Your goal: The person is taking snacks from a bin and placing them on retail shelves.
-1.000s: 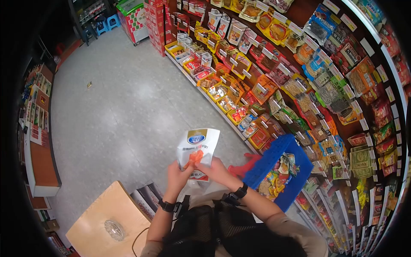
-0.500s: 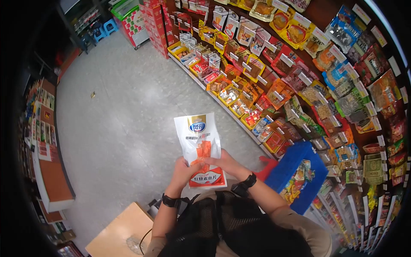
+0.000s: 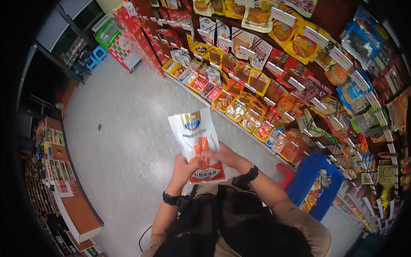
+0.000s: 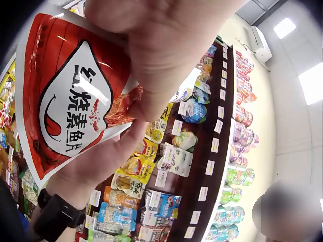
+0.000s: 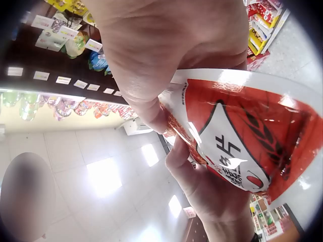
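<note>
Floor (image 3: 124,132) grey, glossy, reflecting light. Right: dark brown shelf (image 4: 202,146), white tags (image 4: 210,167) along it. Left: counter (image 3: 79,214), brown panels. Far end: blue stools (image 3: 99,53) near green-topped freezer (image 3: 123,53). Cream wall (image 4: 265,101), air conditioner (image 4: 259,45); pale ceiling (image 4: 298,131), bright panel lights (image 4: 312,85).

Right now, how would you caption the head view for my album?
Left hand and right hand hold a red-and-white packet near shelved goods.
</note>
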Demonstrator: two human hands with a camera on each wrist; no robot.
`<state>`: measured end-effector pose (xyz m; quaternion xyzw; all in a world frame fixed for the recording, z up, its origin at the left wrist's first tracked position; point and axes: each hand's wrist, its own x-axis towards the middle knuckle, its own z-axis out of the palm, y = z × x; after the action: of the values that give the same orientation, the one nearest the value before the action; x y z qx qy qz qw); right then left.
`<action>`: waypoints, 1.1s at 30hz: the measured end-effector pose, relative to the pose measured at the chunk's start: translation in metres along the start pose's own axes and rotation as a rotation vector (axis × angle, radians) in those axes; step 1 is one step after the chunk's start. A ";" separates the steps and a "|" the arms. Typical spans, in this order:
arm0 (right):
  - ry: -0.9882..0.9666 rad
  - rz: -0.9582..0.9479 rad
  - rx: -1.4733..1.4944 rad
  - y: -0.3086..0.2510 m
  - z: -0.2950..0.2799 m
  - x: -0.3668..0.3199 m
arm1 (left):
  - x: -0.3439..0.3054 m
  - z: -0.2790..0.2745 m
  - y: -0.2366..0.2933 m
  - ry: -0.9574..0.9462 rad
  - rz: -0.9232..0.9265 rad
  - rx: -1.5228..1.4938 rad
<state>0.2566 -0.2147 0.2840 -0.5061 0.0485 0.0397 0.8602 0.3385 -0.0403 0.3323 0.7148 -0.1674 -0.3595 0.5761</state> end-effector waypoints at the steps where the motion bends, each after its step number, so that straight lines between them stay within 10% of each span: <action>1: 0.037 -0.019 0.011 -0.004 -0.003 0.010 | 0.012 -0.005 0.006 -0.008 0.007 -0.015; 24: 0.539 -0.091 -0.141 -0.071 -0.007 0.306 | 0.280 -0.222 0.050 -0.379 -0.004 -0.214; 33: 0.807 -0.233 0.052 -0.101 -0.055 0.353 | 0.383 -0.211 0.043 -0.566 -0.009 -0.126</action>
<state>0.6164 -0.3049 0.3011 -0.4613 0.3248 -0.2606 0.7835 0.7577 -0.1548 0.2662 0.5496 -0.2959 -0.5569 0.5480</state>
